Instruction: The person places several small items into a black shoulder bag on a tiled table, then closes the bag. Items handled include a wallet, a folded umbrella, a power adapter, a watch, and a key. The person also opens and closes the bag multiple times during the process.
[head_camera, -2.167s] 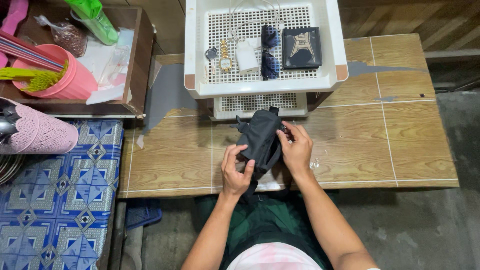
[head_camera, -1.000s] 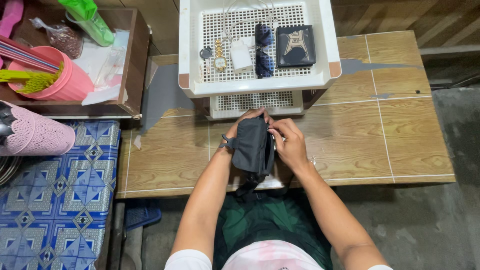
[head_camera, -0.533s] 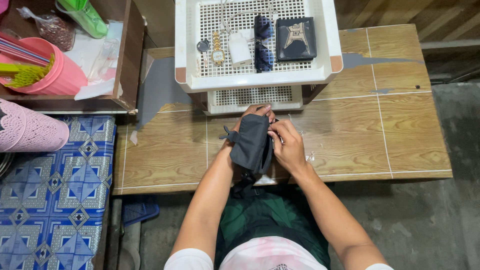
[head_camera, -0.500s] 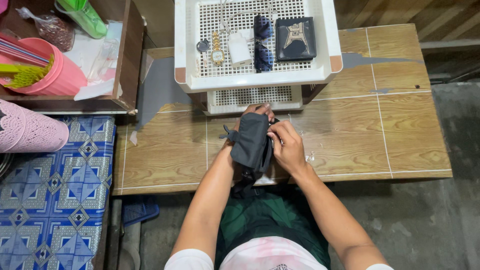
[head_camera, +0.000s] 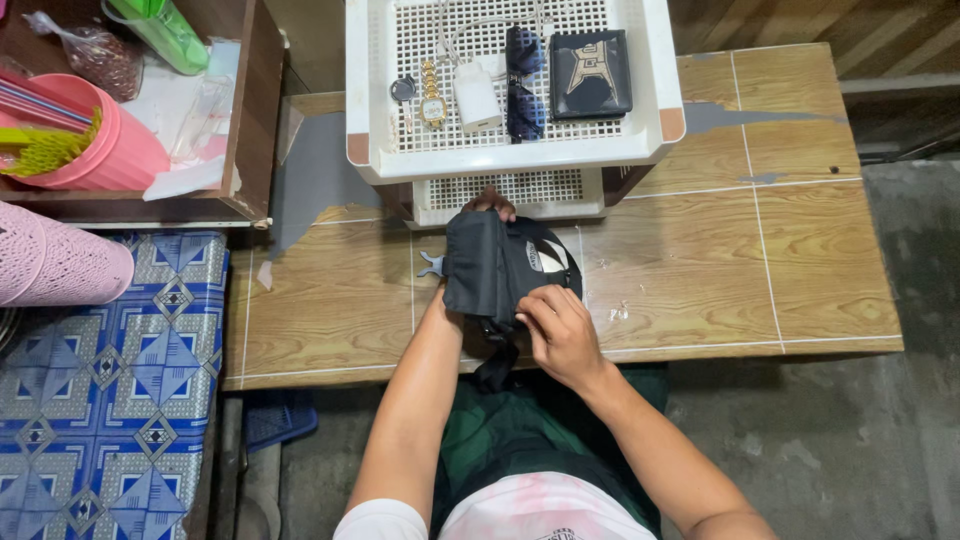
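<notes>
Head view, landmark: the white tray (head_camera: 370, 120).

Black pouch (head_camera: 487, 268) sits on the wooden table (head_camera: 720, 250), just in front of the tray's near edge, close to the table's front edge. Its long axis runs from the tray toward the person's body; the opened mouth faces right, away from the left forearm, and a pale lining or label shows inside. A dark strap hangs from the pouch's body-side end over the table edge.

Left hand (head_camera: 490, 203): mostly hidden behind the pouch. Only fingertips show at the tray-side end of the pouch, curled over its top edge; the grip appears closed on the fabric, though the palm cannot be seen.

Right hand (head_camera: 555, 330): on the body side of the pouch, at its lower right corner. Fingers pressed together, pinching the fabric edge near the opening.

Relation of note: the pouch lies between the two hands along its long axis, left hand at the tray end, right hand at the body end. Both touch it, and the right hand is the nearer to the open mouth.

On the tray, well apart from the hands: wristwatch (head_camera: 432, 95), white charger (head_camera: 477, 97), sunglasses (head_camera: 523, 80), dark wallet (head_camera: 590, 73).
</notes>
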